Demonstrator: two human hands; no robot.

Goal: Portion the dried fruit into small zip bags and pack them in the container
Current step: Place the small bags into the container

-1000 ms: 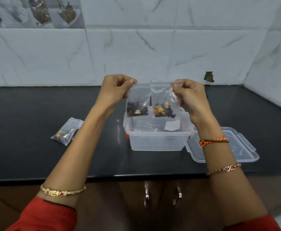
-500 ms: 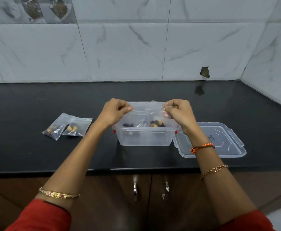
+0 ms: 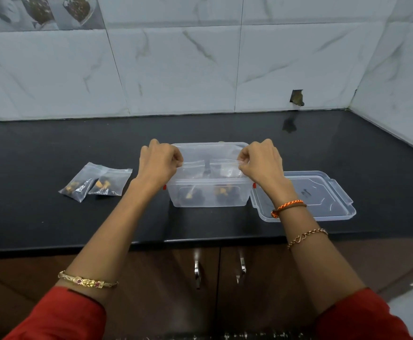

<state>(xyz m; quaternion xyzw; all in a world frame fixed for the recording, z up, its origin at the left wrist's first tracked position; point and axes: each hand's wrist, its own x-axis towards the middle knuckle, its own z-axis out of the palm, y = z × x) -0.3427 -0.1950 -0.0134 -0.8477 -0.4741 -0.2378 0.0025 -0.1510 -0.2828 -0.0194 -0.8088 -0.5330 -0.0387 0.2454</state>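
A clear plastic container [image 3: 209, 202] stands on the black counter, with red clips at its sides. My left hand [image 3: 157, 163] pinches the top of one small zip bag [image 3: 192, 169] at the container's left side. My right hand [image 3: 261, 161] pinches the top of a second zip bag [image 3: 225, 169] at the right side. Both bags hang down inside the container, their dark and yellow dried fruit showing through the front wall near the bottom. Two more filled zip bags [image 3: 78, 186] [image 3: 109, 181] lie flat on the counter to the left.
The container's clear lid [image 3: 323, 200] lies flat on the counter just right of the container. The black counter [image 3: 53, 229] ends at a front edge above brown cabinet doors with metal handles [image 3: 196, 273]. Marble-tiled walls close the back and right.
Both hands have lowered the two bags from chest height down into the container. The fruit now sits near the container's bottom. The bags on the left have not moved.
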